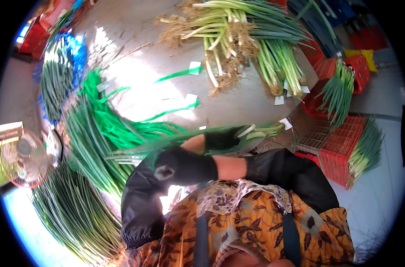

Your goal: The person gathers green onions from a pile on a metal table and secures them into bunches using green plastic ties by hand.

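My arms cross in front of my chest, in black sleeves and black gloves. My left hand [222, 139] is closed around a bunch of green onions [265, 131] just behind its pale stalk ends, which point right. The bunch's leaves run left, smeared by motion. My right hand [184, 165], reaching across from the right, is beside the leafy part; its fingers are blurred and partly hidden. Left of it, a heap of bright green netting strips [118, 127] lies on loose green onions [89, 147]. Two strips ending in white tags [191, 100] stretch across the table.
More green onions with roots [224, 40] are piled at the table's [167, 53] far side, with tagged bunches [282, 62] nearby. Red crates [340, 142] with bunches stand at the right. A large onion heap [73, 209] and a fan [23, 158] are at left.
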`<state>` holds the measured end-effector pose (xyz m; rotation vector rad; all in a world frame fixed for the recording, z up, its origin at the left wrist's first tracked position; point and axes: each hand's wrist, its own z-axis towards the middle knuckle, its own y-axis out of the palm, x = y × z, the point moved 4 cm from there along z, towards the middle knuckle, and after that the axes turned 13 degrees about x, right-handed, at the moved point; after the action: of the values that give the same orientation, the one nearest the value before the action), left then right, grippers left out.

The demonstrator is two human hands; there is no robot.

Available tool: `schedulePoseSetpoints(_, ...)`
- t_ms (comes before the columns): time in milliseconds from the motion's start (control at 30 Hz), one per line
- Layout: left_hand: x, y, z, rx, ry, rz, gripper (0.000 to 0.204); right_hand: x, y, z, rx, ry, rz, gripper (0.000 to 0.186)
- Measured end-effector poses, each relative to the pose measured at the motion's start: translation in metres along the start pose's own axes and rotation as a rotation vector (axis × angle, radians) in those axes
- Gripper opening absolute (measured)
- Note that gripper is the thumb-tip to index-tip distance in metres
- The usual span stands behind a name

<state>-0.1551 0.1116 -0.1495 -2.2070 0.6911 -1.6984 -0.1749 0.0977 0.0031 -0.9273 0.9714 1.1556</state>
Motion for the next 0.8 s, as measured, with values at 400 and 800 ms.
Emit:
schedulePoseSetpoints(400,0.061,0.062,0.117,0.284,0.044,-0.358,0.031,0.004,-0.04,-0.047,0.164,-0.113,-0.031,0.014)
schedulePoseSetpoints(800,0.021,0.053,0.098,0.104,-0.043,-0.583,0.041,0.014,-0.127,-0.099,0.205,0.201,-0.102,0.021)
